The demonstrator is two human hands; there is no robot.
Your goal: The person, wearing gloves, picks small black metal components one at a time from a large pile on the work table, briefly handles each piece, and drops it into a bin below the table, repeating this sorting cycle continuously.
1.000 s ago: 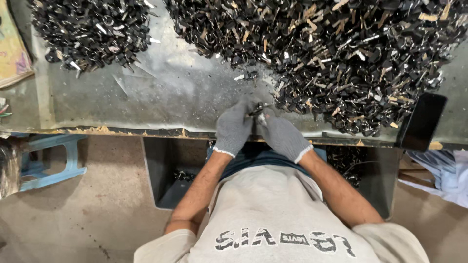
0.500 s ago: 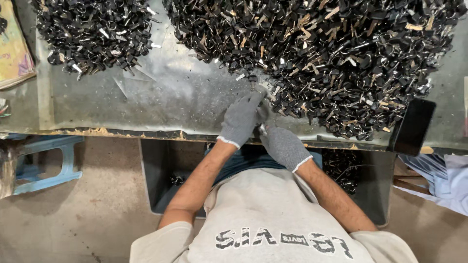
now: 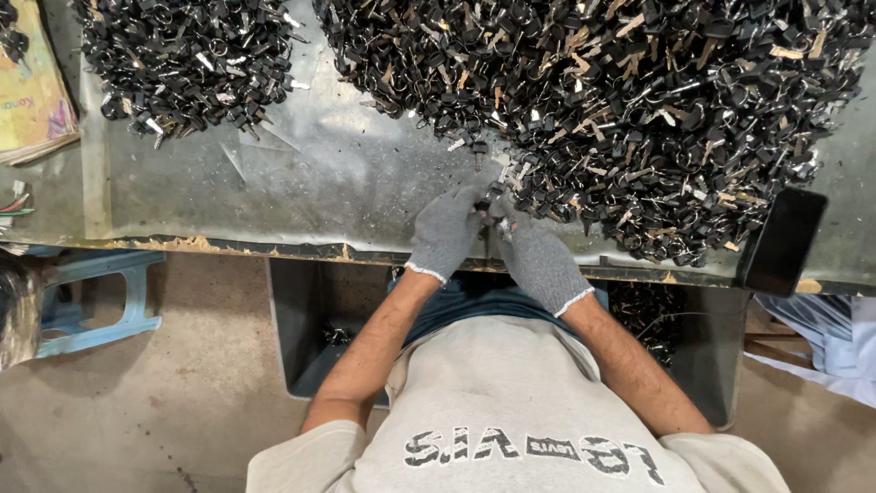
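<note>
1. Both hands meet at the lower centre of the frame, each grip narrow: the gloved left hand (image 3: 444, 233) and gloved right hand (image 3: 538, 260) pinch one small dark metal piece (image 3: 484, 222) between their fingertips, just above the counter's near edge.
2. Its long axis looks to run up and down the frame, though it is too small to be sure; both hands are equally near it.
3. Filling the upper right, a large heap of black and silver parts (image 3: 639, 110) lies directly above the hands, its lower edge just beside the fingertips.
4. A smaller heap (image 3: 182, 64) sits in the upper left, well apart.
5. Grey sheet-metal counter (image 3: 319, 192) carries both heaps.
6. A dark bin (image 3: 301, 338) stands under the counter's edge.
7. A black phone (image 3: 781, 242) rests at the right.
</note>
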